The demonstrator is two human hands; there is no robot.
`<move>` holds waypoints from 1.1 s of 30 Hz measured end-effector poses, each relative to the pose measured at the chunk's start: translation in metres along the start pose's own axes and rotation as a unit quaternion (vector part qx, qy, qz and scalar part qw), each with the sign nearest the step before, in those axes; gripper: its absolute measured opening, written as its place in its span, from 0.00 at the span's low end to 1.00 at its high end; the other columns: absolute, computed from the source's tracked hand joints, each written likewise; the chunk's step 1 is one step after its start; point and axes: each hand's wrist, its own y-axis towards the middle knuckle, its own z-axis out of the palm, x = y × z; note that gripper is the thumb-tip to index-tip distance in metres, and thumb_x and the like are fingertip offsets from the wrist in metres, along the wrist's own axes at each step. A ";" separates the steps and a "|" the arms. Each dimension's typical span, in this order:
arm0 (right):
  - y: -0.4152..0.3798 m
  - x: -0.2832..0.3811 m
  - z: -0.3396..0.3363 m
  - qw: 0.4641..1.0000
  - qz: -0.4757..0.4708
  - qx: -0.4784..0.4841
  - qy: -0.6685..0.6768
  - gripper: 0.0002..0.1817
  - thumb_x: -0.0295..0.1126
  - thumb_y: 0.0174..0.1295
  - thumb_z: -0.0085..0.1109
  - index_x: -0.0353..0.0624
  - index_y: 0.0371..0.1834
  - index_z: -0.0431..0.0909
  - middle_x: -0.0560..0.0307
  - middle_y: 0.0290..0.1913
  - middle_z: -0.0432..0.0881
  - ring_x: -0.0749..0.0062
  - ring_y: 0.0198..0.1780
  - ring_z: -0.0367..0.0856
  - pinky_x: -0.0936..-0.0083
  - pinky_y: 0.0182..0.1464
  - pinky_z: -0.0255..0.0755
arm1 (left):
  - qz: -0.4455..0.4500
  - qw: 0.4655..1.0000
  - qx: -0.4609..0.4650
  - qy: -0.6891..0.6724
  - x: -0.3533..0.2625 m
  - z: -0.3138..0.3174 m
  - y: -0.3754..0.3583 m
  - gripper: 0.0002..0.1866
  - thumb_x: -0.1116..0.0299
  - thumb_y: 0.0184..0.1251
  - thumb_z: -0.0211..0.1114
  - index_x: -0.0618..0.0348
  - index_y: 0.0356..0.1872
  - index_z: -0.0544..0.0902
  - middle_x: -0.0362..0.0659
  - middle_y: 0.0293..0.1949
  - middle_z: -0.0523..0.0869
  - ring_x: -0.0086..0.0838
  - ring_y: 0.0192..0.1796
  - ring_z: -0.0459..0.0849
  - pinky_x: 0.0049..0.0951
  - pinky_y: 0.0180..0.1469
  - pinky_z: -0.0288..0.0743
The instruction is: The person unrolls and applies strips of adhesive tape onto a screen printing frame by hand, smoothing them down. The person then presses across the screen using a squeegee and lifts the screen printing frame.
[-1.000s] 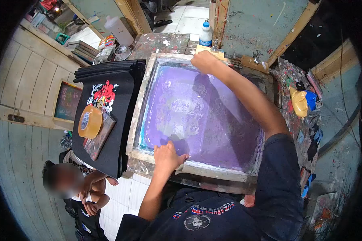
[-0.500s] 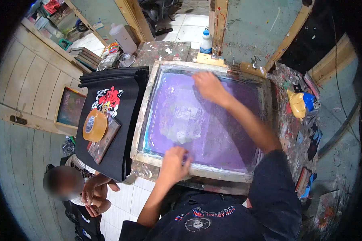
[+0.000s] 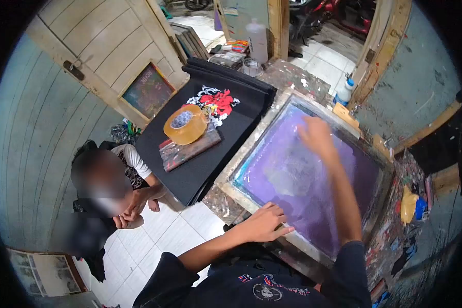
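A wooden-framed printing screen (image 3: 241, 197) with purple mesh (image 3: 264, 179) lies on the bench in front of me. The mesh has a pale greyish patch (image 3: 292, 175) in its middle. My right hand (image 3: 317, 136) is over the far part of the mesh with its fingers drawn together; anything inside them is hidden. At the near edge of the screen frame, my left hand (image 3: 264, 224) rests with the thumb spread away from the fingers. Left of the screen is a stack of black fabric (image 3: 174, 187), its top piece bearing a red, white and yellow print (image 3: 222, 104).
A roll of clear tape (image 3: 191, 132) lies on a flat stained block (image 3: 203, 147) on the fabric. Another person (image 3: 138, 195) sits low at the left. A blue-capped bottle (image 3: 345, 92) and a translucent bottle (image 3: 256, 41) stand behind. A yellow bag (image 3: 408, 204) lies at right.
My view has swung left, so the bench and screen appear further right and turned. My right hand stays over the far mesh; my left hand remains at the near frame edge.
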 end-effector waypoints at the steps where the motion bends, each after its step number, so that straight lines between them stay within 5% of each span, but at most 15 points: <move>1: 0.007 0.032 0.008 0.997 -0.043 -0.024 0.055 0.29 0.46 0.67 0.64 0.36 0.63 0.81 0.38 0.63 0.84 0.44 0.65 0.82 0.56 0.70 0.72 | 0.001 0.996 -0.088 0.010 0.004 -0.014 -0.002 0.16 0.58 0.69 0.71 0.64 0.41 0.87 0.51 0.41 0.86 0.47 0.49 0.83 0.46 0.56 0.75; 4: 0.034 0.129 0.029 0.964 -0.180 -0.041 0.193 0.37 0.45 0.59 0.71 0.35 0.69 0.77 0.36 0.67 0.80 0.45 0.70 0.77 0.57 0.74 0.69 | -0.073 0.944 -0.291 0.135 0.040 -0.092 -0.025 0.11 0.66 0.58 0.76 0.59 0.38 0.87 0.47 0.42 0.88 0.45 0.49 0.86 0.46 0.58 0.75; 7: 0.093 0.182 0.074 0.926 -0.243 -0.003 0.288 0.46 0.43 0.51 0.75 0.32 0.73 0.71 0.34 0.71 0.76 0.45 0.73 0.74 0.60 0.77 0.66 | -0.153 0.857 -0.407 0.277 0.090 -0.166 -0.049 0.25 0.64 0.57 0.75 0.64 0.54 0.82 0.54 0.55 0.83 0.53 0.60 0.80 0.51 0.65 0.70; 10: 0.150 0.205 0.091 0.904 -0.210 0.139 0.345 0.48 0.36 0.46 0.77 0.32 0.75 0.69 0.36 0.73 0.75 0.51 0.75 0.73 0.64 0.77 0.66 | -0.173 0.840 -0.364 0.362 0.144 -0.204 -0.061 0.35 0.52 0.61 0.74 0.69 0.61 0.77 0.59 0.59 0.81 0.57 0.64 0.77 0.53 0.72 0.64; 13: 0.180 0.210 0.111 0.888 -0.240 0.203 0.337 0.49 0.35 0.48 0.77 0.33 0.76 0.68 0.39 0.74 0.75 0.54 0.74 0.74 0.67 0.76 0.68 | -0.234 0.867 -0.285 0.336 0.174 -0.217 -0.068 0.36 0.49 0.61 0.75 0.69 0.61 0.77 0.61 0.58 0.82 0.58 0.65 0.77 0.51 0.72 0.65; 18: 0.193 0.204 0.108 0.830 -0.284 0.307 0.370 0.48 0.31 0.55 0.73 0.37 0.82 0.62 0.46 0.76 0.73 0.66 0.72 0.73 0.71 0.73 0.69 | -0.197 0.897 -0.272 0.286 0.178 -0.224 -0.072 0.31 0.50 0.62 0.77 0.66 0.54 0.79 0.57 0.49 0.84 0.52 0.54 0.81 0.49 0.64 0.70; 22: 0.136 0.194 0.077 0.699 -0.261 0.311 0.588 0.40 0.39 0.69 0.66 0.40 0.82 0.64 0.44 0.77 0.71 0.63 0.76 0.69 0.64 0.74 0.67 | -0.143 0.901 -0.281 0.297 0.133 -0.215 -0.073 0.29 0.51 0.60 0.79 0.64 0.49 0.79 0.53 0.43 0.82 0.50 0.48 0.81 0.48 0.58 0.71; 25: 0.068 0.186 0.049 0.822 -0.313 0.091 0.467 0.39 0.45 0.70 0.67 0.41 0.81 0.66 0.41 0.77 0.70 0.56 0.77 0.68 0.62 0.75 0.66 | -0.094 0.911 -0.296 0.273 0.085 -0.193 -0.067 0.28 0.53 0.58 0.81 0.63 0.46 0.79 0.50 0.36 0.78 0.47 0.42 0.80 0.46 0.51 0.71; 27: 0.007 0.175 0.026 0.860 -0.241 0.053 0.446 0.38 0.48 0.71 0.66 0.40 0.79 0.69 0.40 0.76 0.71 0.51 0.77 0.69 0.60 0.76 0.64 | -0.066 0.916 -0.312 0.243 0.057 -0.165 -0.063 0.27 0.54 0.56 0.83 0.63 0.44 0.79 0.49 0.35 0.78 0.46 0.40 0.80 0.45 0.47 0.70; 33: -0.181 0.145 -0.027 0.926 -0.067 -0.114 0.354 0.28 0.38 0.66 0.71 0.34 0.66 0.80 0.42 0.65 0.81 0.47 0.65 0.78 0.57 0.67 0.71 | 0.000 0.955 -0.285 0.085 -0.009 -0.049 -0.050 0.29 0.53 0.51 0.86 0.62 0.41 0.79 0.48 0.36 0.80 0.46 0.37 0.80 0.44 0.42 0.69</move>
